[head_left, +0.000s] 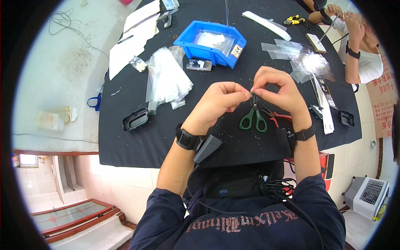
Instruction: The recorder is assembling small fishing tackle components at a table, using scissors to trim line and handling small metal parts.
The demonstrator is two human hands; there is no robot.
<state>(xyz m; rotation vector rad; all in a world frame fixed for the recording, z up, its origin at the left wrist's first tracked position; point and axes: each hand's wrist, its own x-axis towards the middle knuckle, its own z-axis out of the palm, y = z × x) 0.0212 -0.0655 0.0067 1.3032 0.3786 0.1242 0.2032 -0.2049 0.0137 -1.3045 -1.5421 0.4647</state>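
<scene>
Over the black-covered table, my left hand [221, 100] and my right hand [280, 89] meet fingertip to fingertip. Thumb and index finger of each are pinched together around something small and thin, too tiny to name. Just below the fingertips lie green-handled scissors [253, 120], their blades partly behind my hands. Beside them rest red-handled pliers [278, 117], close under my right wrist. Beyond my hands stands a blue plastic bin [196, 51] with clear plastic bags [213, 39] in it, and a small dark box [199, 65] sits against its front.
Clear plastic sleeves [166, 77] are piled left, near white papers [135, 35] and a black tray [135, 119]. On the right are more clear bags [308, 62], a second black tray [346, 118] and yellow-black pliers [294, 20]. Another person [364, 54] works at the far right.
</scene>
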